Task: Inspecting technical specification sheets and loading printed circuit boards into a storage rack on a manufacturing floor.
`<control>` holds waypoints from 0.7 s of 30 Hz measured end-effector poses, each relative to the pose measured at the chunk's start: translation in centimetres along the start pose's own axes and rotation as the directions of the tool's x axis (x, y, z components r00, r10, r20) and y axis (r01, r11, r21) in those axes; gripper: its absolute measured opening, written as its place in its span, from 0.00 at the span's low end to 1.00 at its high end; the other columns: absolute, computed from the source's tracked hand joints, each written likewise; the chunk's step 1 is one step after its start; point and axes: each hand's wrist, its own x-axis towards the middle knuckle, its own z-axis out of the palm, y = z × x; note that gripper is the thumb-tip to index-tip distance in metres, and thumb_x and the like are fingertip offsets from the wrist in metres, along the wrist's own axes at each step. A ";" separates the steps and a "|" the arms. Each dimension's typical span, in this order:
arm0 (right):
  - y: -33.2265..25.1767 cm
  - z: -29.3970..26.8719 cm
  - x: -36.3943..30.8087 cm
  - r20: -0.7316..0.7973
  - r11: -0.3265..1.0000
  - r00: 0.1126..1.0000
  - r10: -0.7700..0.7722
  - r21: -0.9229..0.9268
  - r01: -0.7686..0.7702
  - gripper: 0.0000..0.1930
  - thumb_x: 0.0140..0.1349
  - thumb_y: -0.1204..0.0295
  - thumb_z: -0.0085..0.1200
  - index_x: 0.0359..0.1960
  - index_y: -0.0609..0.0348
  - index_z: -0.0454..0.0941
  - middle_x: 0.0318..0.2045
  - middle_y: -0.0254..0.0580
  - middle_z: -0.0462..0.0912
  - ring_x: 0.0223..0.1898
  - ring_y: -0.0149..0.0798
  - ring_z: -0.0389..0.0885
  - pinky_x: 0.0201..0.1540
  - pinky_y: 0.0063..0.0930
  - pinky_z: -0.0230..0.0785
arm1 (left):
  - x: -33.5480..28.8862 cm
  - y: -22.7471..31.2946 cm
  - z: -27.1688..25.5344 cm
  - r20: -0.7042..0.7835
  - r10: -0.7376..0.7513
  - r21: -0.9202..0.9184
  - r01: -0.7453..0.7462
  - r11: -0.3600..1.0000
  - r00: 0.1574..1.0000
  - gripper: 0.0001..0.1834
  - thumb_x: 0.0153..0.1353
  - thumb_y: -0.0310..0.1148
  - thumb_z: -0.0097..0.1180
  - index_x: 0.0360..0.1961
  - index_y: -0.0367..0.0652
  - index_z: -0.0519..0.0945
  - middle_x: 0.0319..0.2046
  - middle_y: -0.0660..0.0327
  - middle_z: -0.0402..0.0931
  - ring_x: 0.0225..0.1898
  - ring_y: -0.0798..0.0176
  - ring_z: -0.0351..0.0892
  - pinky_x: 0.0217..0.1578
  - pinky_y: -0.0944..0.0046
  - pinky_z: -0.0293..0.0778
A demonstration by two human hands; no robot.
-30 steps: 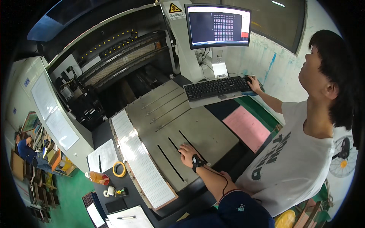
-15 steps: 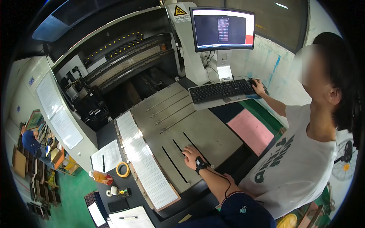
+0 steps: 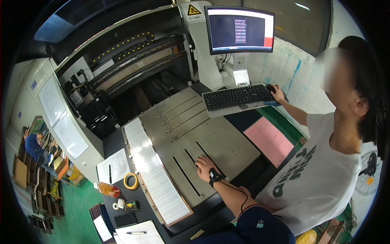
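Observation:
My right hand (image 3: 205, 167) rests palm down on a grey metal machine bed (image 3: 219, 136), fingers apart and holding nothing. It lies next to the bed's dark slots. A black watch (image 3: 214, 175) is on that wrist, and a thin dark cord (image 3: 235, 188) runs along the forearm. My left hand is out of view. Left of my hand, a long white printed sheet (image 3: 156, 171) with rows of small marks lies along the bed's edge. On the right, a co-worker in a white shirt (image 3: 308, 175) keeps a hand (image 3: 277, 94) on a mouse beside a black keyboard (image 3: 239, 97).
A monitor (image 3: 240, 30) stands behind the keyboard. Orange tape (image 3: 131, 181), a bottle (image 3: 107, 189), papers (image 3: 113, 166) and a black notebook (image 3: 125, 219) occupy the left side. A pink sheet (image 3: 268, 140) lies right of the bed. Machine heads (image 3: 93, 105) stand at the back left.
My right hand stays in place on the bed. The view has shifted very slightly. The distant person at the far left has changed posture a little.

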 end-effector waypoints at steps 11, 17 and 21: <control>-0.4 -0.6 0.1 -0.001 1.000 1.000 -0.011 0.007 0.011 0.16 0.53 0.71 0.46 0.44 0.61 0.75 0.54 0.44 0.70 0.60 0.42 0.62 0.64 0.37 0.52 | -0.2 0.1 -0.1 -0.017 -0.015 -0.018 0.015 1.000 1.000 0.34 0.61 0.59 0.35 0.56 0.44 0.68 0.53 0.51 0.70 0.53 0.52 0.69 0.54 0.47 0.65; -0.5 -0.5 -0.1 0.008 1.000 1.000 -0.002 -0.019 0.003 0.15 0.54 0.73 0.46 0.45 0.59 0.74 0.54 0.44 0.71 0.60 0.43 0.62 0.62 0.38 0.55 | -0.4 0.3 -0.3 -0.022 -0.021 -0.026 0.021 0.999 1.000 0.33 0.61 0.59 0.35 0.56 0.44 0.69 0.52 0.51 0.70 0.53 0.52 0.69 0.54 0.47 0.65; -0.3 -0.5 -0.1 0.006 1.000 1.000 -0.009 -0.018 0.009 0.16 0.54 0.73 0.46 0.45 0.59 0.74 0.54 0.44 0.70 0.61 0.43 0.62 0.63 0.38 0.55 | -0.6 0.4 -0.4 -0.027 -0.028 -0.036 0.027 0.999 0.999 0.33 0.61 0.59 0.36 0.56 0.44 0.69 0.52 0.51 0.70 0.53 0.52 0.69 0.54 0.48 0.65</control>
